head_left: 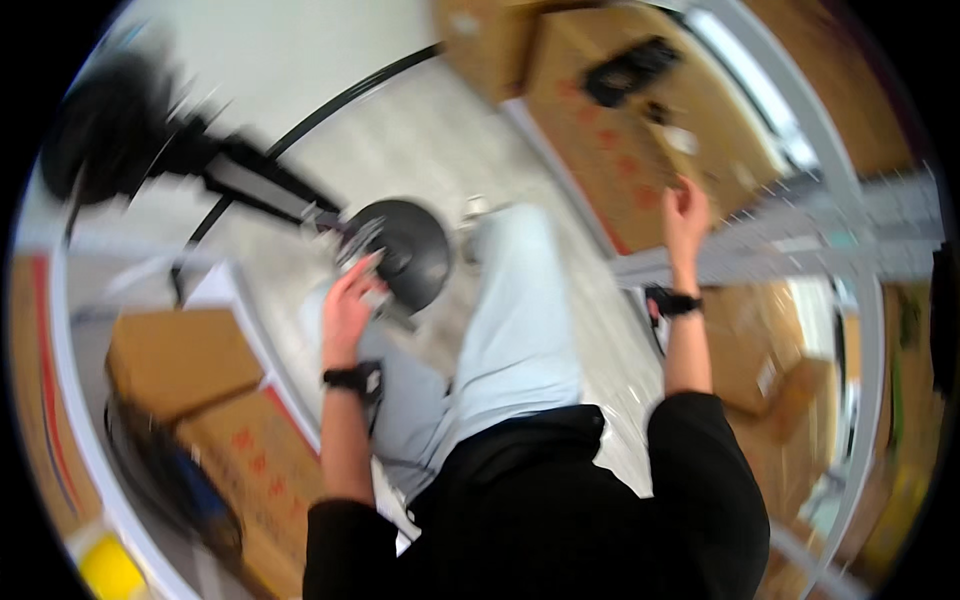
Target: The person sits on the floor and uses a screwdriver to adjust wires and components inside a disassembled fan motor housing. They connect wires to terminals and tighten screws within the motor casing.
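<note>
Head view: the left hand (350, 298) is bending its fingers beside the round base (415, 250) of a black stand (265, 180), its grip unclear. The right hand (686, 218), half-open and seemingly empty, is hovering near a carton (585, 130).

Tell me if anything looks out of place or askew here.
Perhaps the black item lying at a slant on the cardboard box, upper right: it looks set down loosely. No spill shows; blur hides finer detail.
</note>
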`<state>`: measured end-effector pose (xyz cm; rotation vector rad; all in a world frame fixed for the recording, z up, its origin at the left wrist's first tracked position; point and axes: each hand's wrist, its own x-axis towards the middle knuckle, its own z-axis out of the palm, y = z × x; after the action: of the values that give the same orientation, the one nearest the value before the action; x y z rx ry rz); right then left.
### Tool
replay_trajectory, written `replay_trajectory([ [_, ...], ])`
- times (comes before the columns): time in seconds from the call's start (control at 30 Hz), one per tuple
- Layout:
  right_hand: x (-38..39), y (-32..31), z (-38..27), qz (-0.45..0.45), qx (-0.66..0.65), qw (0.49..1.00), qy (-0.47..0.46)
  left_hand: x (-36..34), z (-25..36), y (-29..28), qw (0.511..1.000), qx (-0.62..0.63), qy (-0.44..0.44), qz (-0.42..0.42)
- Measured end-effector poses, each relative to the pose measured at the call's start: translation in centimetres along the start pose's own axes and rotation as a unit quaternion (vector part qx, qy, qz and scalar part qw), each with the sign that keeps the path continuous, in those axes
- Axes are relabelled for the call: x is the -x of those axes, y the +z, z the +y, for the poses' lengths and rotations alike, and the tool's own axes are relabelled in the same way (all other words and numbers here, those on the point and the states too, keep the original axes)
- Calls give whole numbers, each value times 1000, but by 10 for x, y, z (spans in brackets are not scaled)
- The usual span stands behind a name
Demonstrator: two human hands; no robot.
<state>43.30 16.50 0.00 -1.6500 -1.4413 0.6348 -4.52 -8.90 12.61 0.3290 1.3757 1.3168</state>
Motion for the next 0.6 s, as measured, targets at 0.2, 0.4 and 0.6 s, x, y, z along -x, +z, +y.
replay_trajectory([
  [0.2,-7,36,-104,-413,-141,896,-86,-134,-88,100,937,316,33,-143],
  [0.4,117,131,-132,-634,-135,759,-66,-109,-88,103,936,307,56,-163],
  [0.6,116,144,-127,-586,-201,773,138,-119,-75,97,969,157,188,38],
])
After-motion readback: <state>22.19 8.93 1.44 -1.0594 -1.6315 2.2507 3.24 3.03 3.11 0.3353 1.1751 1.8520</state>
